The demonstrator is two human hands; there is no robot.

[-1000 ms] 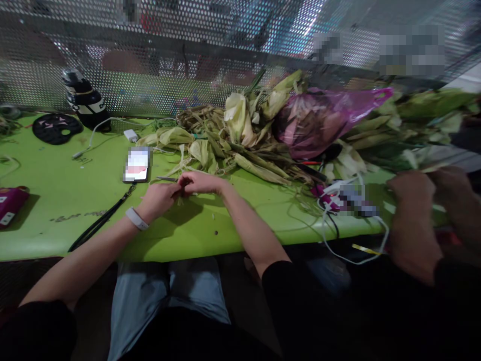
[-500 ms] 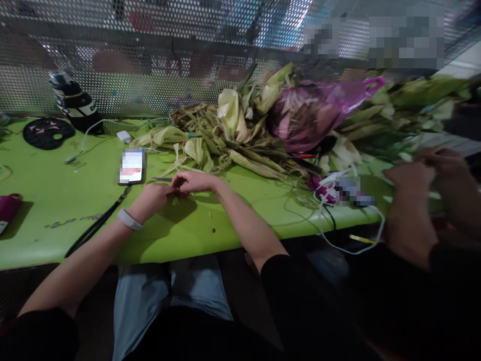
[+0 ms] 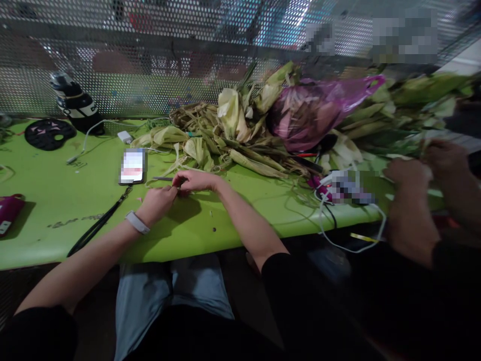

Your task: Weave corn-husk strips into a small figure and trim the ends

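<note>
My left hand (image 3: 161,201), with a pale band on its wrist, has its fingers closed and meets my right hand (image 3: 191,181) over the green table (image 3: 195,235). The right hand's fingers are bent in a pinch. Something small and dark shows between the fingertips, too small to name. A thin grey tool (image 3: 162,178) lies just left of the right hand. Behind both hands spread pale green corn husks (image 3: 199,153). A phone (image 3: 132,165) with a lit screen and a black strap (image 3: 98,224) lies to the left.
At the back left are a black bottle (image 3: 77,105), a black palette-shaped item (image 3: 49,134) and a white charger (image 3: 125,137). A purple bag (image 3: 308,113) sits among the husks. On the right, white cables (image 3: 320,220) hang over the edge, near another person's hands (image 3: 409,173).
My left hand has shifted slightly right and turned, closer to the right hand. A strip of husk and a small pink bit now show behind it. The other person's hands have moved a little.
</note>
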